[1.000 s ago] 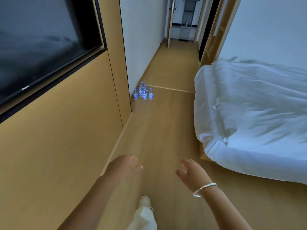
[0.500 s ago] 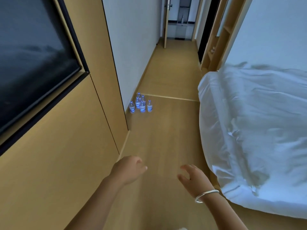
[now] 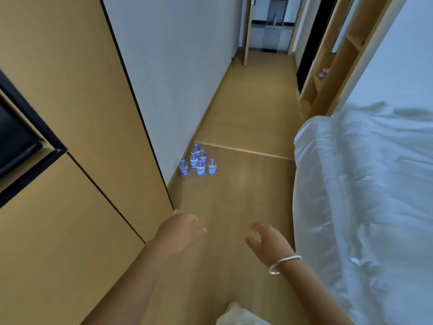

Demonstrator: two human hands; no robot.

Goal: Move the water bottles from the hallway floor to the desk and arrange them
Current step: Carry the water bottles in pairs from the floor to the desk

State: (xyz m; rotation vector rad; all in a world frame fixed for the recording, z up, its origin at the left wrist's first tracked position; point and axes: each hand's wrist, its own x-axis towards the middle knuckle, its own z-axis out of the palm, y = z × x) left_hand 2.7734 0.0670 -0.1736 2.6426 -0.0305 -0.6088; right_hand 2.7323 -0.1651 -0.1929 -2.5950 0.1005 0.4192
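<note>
Several small clear water bottles (image 3: 198,161) with blue caps and blue labels stand upright in a tight cluster on the wooden floor, close to the white wall's corner. My left hand (image 3: 181,229) hangs in front of me, empty, with the fingers loosely curled. My right hand (image 3: 269,243), with a silver bangle on its wrist, is empty too, its fingers spread. Both hands are well short of the bottles. No desk is in view.
A wood-panelled wall (image 3: 70,184) with a dark screen (image 3: 16,141) runs along my left. A bed with white bedding (image 3: 365,195) fills the right side. The wooden hallway floor (image 3: 255,95) leads to an open door (image 3: 247,31). Open wooden shelves (image 3: 332,57) stand at the right.
I have walked forward along the passage; the bottles appear nearer and larger, the screen has slid off to the left. Both hands stay empty in front of me.
</note>
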